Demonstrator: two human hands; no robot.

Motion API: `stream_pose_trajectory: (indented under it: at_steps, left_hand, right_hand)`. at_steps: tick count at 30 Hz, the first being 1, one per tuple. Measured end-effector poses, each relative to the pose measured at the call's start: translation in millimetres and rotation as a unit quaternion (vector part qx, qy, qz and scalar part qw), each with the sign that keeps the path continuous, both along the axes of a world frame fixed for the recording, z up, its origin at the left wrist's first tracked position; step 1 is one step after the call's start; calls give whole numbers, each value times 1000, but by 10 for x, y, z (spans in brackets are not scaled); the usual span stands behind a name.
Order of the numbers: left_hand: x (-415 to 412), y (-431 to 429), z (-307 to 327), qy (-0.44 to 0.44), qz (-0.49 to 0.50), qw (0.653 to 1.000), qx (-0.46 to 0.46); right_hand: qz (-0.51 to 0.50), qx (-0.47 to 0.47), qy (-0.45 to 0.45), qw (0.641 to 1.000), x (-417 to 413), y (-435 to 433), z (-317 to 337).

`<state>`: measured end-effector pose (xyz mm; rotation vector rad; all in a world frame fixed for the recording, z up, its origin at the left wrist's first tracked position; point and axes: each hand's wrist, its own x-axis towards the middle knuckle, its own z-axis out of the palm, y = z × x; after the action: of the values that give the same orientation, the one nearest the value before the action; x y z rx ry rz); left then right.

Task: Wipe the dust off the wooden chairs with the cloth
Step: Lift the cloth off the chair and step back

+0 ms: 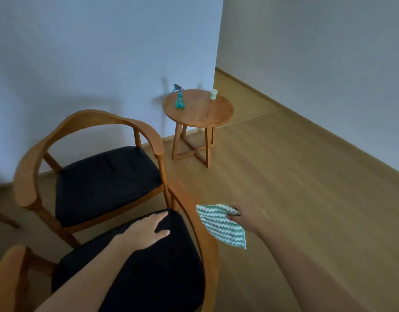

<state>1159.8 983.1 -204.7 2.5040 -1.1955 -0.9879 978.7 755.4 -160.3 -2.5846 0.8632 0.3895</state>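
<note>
Seemingly to steady it, the left hand [146, 230] lies flat, fingers slightly apart, at the far corner of the near chair's [7, 266] seat [149, 289]; the right hand [245, 219] pinches the cloth [218, 224] just beside its wooden armrest [194, 212], poised for wiping.

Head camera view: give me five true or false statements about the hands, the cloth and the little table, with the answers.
1. The right hand grips the striped cloth. True.
2. The left hand rests flat on the black cushion of the near chair. True.
3. The spray bottle lies on the floor. False: it stands upright on the round table.
4. The cup touches the spray bottle. False: they stand apart on the tabletop.
5. The striped cloth lies on the far chair. False: it hangs from the right hand, beside the near chair.
</note>
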Motion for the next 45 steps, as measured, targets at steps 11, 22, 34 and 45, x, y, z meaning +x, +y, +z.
stream_pose_trajectory:
  at_steps: [11, 22, 34, 45]
  left_hand:
    - [-260, -2045, -88, -2, 110, 994, 7]
    - [691, -3084, -76, -14, 171, 985, 4]
    - [2706, -4261, 184, -62, 187, 980, 30]
    - [4293, -5623, -113, -94, 236, 966, 53]
  right_hand:
    - [85, 63, -35, 994, 319, -2057, -100]
    - [136, 8, -16, 991, 1297, -3374, -81]
    - [108, 1, -32, 994, 3367, -4752, -127]
    - [219, 33, -17, 975, 5520, -6026, -642]
